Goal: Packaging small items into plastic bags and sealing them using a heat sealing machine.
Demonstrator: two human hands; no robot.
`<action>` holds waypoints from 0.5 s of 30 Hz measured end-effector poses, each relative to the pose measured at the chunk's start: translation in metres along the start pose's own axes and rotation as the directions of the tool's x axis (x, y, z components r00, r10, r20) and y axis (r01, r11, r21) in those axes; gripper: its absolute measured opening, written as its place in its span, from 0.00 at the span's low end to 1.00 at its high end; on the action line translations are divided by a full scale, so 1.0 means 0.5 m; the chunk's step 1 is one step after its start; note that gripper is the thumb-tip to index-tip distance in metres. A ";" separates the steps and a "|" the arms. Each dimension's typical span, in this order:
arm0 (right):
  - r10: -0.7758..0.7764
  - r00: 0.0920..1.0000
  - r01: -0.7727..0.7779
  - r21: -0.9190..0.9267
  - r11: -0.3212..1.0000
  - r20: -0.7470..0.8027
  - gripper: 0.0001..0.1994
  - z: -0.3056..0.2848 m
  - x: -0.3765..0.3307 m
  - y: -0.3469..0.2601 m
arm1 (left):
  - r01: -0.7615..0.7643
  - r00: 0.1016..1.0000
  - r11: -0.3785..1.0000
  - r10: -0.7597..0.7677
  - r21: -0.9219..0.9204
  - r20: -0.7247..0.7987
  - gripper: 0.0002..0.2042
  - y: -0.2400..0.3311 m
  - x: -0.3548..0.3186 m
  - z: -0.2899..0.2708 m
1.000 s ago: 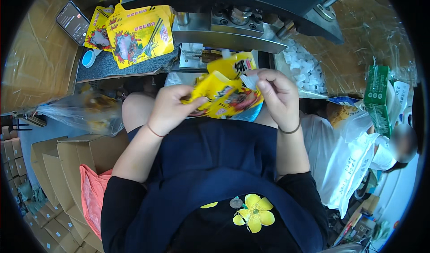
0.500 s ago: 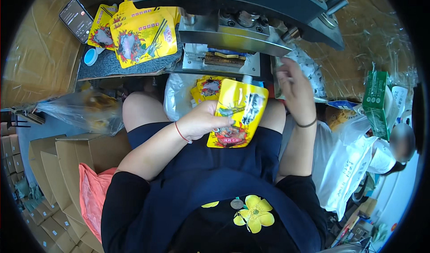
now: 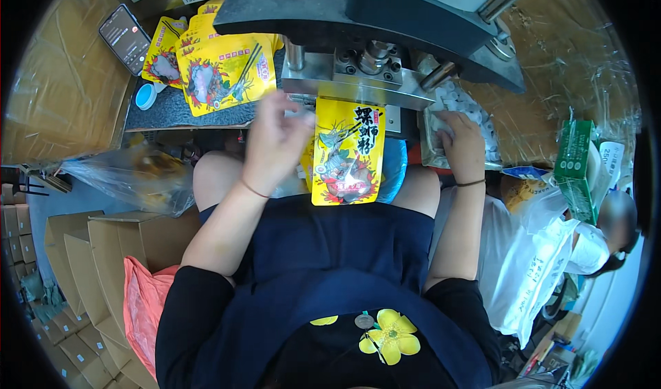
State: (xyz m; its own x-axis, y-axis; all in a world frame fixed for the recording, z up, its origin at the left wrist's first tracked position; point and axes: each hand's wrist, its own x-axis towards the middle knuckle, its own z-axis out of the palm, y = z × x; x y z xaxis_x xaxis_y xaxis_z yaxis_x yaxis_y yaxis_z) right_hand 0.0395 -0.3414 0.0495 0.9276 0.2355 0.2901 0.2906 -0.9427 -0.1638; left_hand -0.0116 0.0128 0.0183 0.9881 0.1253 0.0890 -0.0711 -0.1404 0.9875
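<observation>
A yellow printed pouch [image 3: 348, 158] hangs upright with its top edge at the metal jaws of a press machine [image 3: 375, 79]. To the pouch's left, my left hand [image 3: 272, 144] is raised beside it, off the pouch; its fingers are slightly blurred, apart and hold nothing visible. My right hand [image 3: 463, 148] rests over a tray [image 3: 434, 156] of small white plastic pieces [image 3: 468, 107], with bent fingers apart among them. Whether a fingertip touches a piece is not clear. More yellow pouches [image 3: 231, 69] lie in a fanned stack left of the press.
A phone [image 3: 125, 39] leans near the stack, with a blue-and-white cap [image 3: 145, 96] in front. Cardboard boxes [image 3: 117, 251] and a pink bag [image 3: 144, 306] stand at left. On the right are a green box [image 3: 577, 169], a white bag [image 3: 530, 272] and another person [image 3: 592, 244].
The pouch has gone from my left hand up to the press jaws. My left hand let go and moved up and left. My right hand lowered onto the white pieces.
</observation>
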 end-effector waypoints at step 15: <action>0.007 0.913 -0.025 -0.038 0.999 -0.407 0.13 0.000 -0.020 -0.005 | -0.273 0.894 0.676 0.442 0.685 -0.079 0.12 -0.033 -0.025 -0.159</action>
State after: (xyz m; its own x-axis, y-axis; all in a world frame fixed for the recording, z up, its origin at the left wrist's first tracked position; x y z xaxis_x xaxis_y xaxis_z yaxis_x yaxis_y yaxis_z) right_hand 0.0297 -0.3416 0.0472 0.7535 0.1119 0.6479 0.2579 -0.9567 -0.1347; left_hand -0.0334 0.0915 0.0111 0.8407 0.1279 0.5262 -0.2249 -0.8015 0.5541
